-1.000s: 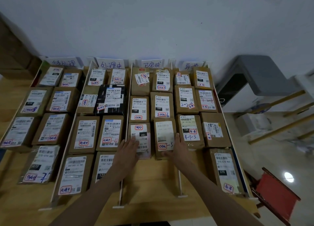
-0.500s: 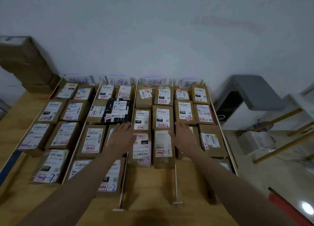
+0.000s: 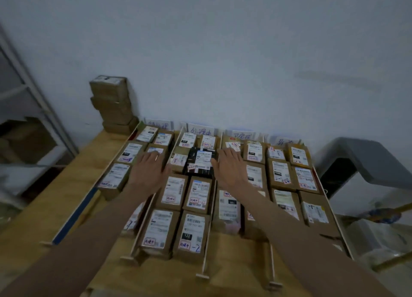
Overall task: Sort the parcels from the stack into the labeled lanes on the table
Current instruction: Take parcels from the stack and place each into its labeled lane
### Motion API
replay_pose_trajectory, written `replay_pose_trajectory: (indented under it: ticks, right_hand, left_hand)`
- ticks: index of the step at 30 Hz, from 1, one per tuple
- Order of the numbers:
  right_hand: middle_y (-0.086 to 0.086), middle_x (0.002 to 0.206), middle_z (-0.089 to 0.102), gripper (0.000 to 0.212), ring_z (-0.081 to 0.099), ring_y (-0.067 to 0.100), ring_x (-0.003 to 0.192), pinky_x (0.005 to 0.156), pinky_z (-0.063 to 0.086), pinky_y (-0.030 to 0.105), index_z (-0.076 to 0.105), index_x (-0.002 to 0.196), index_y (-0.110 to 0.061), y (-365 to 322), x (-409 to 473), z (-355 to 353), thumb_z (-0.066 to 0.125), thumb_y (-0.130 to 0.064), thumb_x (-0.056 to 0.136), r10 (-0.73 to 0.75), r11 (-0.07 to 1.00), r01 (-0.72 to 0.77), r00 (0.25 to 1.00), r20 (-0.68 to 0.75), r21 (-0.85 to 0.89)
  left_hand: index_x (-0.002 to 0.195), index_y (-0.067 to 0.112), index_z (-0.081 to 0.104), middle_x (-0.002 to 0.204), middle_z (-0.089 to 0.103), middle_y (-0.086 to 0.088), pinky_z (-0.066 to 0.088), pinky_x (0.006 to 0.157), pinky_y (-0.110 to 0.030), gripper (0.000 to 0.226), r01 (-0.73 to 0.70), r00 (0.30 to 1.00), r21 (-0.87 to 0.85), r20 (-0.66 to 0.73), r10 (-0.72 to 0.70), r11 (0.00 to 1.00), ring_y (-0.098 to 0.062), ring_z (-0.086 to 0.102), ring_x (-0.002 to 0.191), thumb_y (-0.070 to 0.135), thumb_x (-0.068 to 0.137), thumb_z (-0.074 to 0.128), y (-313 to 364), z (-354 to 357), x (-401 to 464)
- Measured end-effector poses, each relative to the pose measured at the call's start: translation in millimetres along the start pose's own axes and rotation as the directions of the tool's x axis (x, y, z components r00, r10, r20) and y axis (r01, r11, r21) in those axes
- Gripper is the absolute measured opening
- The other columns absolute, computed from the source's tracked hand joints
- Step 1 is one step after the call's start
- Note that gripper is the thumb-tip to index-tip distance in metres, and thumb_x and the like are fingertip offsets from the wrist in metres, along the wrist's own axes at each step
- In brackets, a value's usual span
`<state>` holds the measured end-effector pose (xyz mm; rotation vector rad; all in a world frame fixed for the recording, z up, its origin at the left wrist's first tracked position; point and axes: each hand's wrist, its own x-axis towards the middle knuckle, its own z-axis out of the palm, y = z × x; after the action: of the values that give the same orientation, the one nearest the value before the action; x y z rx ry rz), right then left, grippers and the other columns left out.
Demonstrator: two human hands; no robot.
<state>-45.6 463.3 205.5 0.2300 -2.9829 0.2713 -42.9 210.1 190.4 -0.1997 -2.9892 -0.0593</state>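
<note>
Pale wall and wooden table are seen from farther left than a second ago, so the brown cardboard parcel stack at ten o'clock is now shown. Sorted parcels fill the four white-railed lanes. Both the left hand and right hand, flat and grasping nothing, have been carried from the near parcels toward twelve o'clock, which suggests a reach for the stack.

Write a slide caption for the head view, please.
Both open hands reach over parcels sorted into lanes; stack behind.
</note>
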Motion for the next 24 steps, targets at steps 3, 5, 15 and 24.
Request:
replay_pose_trajectory:
  ticks: [3,5,15,24]
  right_hand:
    - [0.007,0.157,0.034,0.055,0.023,0.023,0.149,0.123,0.017,0.041,0.035,0.150,-0.010,-63,-5,14,0.026,-0.043,0.107,-0.041,0.999,0.041,0.999,0.006,0.020]
    - [0.007,0.158,0.033,0.055,0.022,0.023,0.150,0.123,0.017,0.040,0.033,0.151,-0.011,-106,-9,24,0.027,-0.042,0.107,-0.064,0.998,0.063,0.998,0.025,0.025]
    - [0.006,0.148,0.042,0.049,0.034,0.024,0.141,0.118,0.027,0.040,0.039,0.145,-0.013,-279,-18,63,0.031,-0.041,0.106,-0.135,0.990,0.133,0.990,0.042,0.047]
    - [0.008,0.144,0.045,0.049,0.039,0.025,0.136,0.115,0.030,0.039,0.040,0.144,-0.012,-362,40,93,0.032,-0.041,0.105,-0.184,0.982,0.182,0.982,0.041,0.047]
  left_hand:
    - [0.141,0.012,0.046,0.144,0.048,-0.007,0.022,0.117,-0.041,0.052,0.051,0.999,0.021,-0.019,-0.051,0.998,-0.025,0.041,0.135,0.043,0.102,0.033,-59,-11,-32]
    - [0.140,0.012,0.047,0.142,0.050,-0.008,0.022,0.116,-0.041,0.051,0.093,0.995,0.010,-0.035,-0.092,0.996,-0.025,0.042,0.134,0.042,0.101,0.037,-99,-17,-55]
    - [0.145,0.015,0.041,0.148,0.045,-0.004,0.019,0.120,-0.042,0.056,0.218,0.976,0.020,-0.017,-0.218,0.976,-0.022,0.036,0.139,0.048,0.102,0.029,-260,-33,-134]
    - [0.138,0.013,0.048,0.139,0.052,-0.005,0.024,0.117,-0.042,0.052,0.235,0.972,0.022,-0.031,-0.234,0.972,-0.024,0.043,0.132,0.046,0.102,0.034,-350,-23,-111]
